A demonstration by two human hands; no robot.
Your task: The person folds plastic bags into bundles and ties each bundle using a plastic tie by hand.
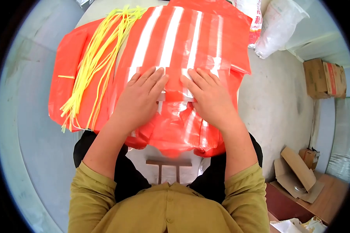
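Observation:
Red plastic bags [229,42] with white stripes lie stacked flat in front of me, their near end bunched and hanging over my lap. My left hand [140,97] rests palm down on the striped plastic, fingers stretched out and slightly apart. Palm down as well, my right hand [210,95] presses on the plastic to the right, its fingers extended. Both hands touch the top layer near a crosswise fold. Left of the stripes, a bundle of yellow plastic strips [99,62] lies across more red plastic [66,70].
Beyond the stack at the right are a white and red printed sack [254,23] and a clear plastic bag [280,27]. Cardboard boxes [324,79] stand farther right. An opened carton [297,176] lies on a brown surface [330,194] at lower right.

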